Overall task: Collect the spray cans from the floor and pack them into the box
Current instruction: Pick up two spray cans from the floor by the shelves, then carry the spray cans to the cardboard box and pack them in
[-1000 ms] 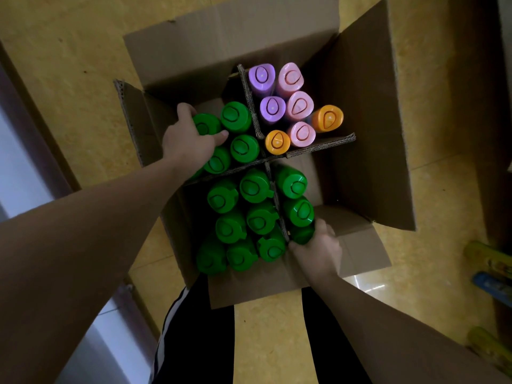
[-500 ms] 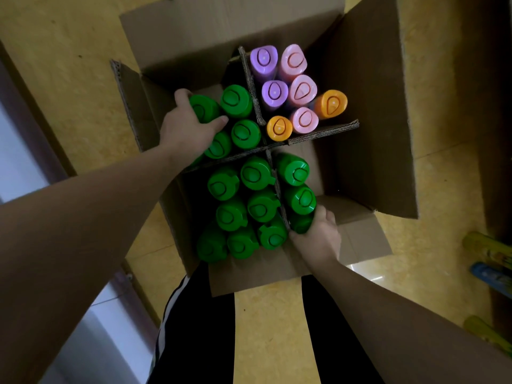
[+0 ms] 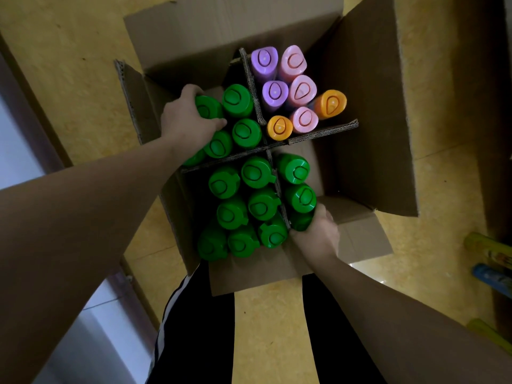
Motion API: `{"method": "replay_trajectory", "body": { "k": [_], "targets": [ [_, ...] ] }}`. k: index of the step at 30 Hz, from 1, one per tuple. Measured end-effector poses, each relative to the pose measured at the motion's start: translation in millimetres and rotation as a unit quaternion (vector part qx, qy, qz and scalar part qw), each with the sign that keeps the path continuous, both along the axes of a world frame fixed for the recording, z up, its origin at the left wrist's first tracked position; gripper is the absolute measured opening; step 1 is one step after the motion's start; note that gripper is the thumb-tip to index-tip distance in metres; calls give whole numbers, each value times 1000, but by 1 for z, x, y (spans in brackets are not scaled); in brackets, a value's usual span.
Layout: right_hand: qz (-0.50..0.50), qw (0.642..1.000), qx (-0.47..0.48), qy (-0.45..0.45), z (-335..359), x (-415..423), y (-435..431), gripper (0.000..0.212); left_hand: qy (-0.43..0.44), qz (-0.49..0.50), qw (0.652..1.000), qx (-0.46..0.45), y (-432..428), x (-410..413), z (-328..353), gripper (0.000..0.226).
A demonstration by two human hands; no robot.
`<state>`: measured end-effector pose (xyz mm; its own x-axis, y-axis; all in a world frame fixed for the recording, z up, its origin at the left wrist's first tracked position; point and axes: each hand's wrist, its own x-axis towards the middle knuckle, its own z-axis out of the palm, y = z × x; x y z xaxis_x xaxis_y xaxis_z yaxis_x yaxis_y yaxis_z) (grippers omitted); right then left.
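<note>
An open cardboard box (image 3: 368, 112) stands on the yellow floor, split by a cardboard cross divider (image 3: 313, 134) into four cells. Several green-capped cans (image 3: 257, 173) stand upright in the near-left cell. The far-right cell holds purple (image 3: 264, 60), pink (image 3: 303, 90) and orange (image 3: 332, 103) capped cans. My left hand (image 3: 185, 123) grips a green can (image 3: 207, 108) in the far-left cell. My right hand (image 3: 315, 234) grips a green can (image 3: 300, 220) at the near end of the near-right cell, beside two other green cans.
The box flaps stand open on all sides; the right flap (image 3: 388, 162) is tall. More cans (image 3: 490, 250) lie on the floor at the right edge. A pale strip of floor (image 3: 16, 151) and a dark skirting run along the left. My legs stand just behind the box.
The view has shifted slightly, so the box sits a bit higher in frame. Both hands stay on the same green cans.
</note>
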<state>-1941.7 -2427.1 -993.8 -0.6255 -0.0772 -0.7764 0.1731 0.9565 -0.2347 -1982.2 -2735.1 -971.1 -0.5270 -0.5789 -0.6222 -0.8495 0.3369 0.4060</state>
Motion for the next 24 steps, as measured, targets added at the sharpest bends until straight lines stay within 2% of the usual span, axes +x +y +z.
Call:
{"method": "replay_trajectory", "body": {
  "k": [5, 14, 24],
  "targets": [
    [9, 1000, 4, -11, 0, 0, 2, 62, 3, 6, 1000, -4, 7, 5, -3, 90],
    [16, 1000, 1, 2, 9, 3, 3, 86, 33, 12, 996, -84, 22, 16, -3, 92],
    [45, 999, -10, 4, 24, 1, 14, 83, 7, -23, 993, -119, 55, 41, 13, 94]
  ]
}}
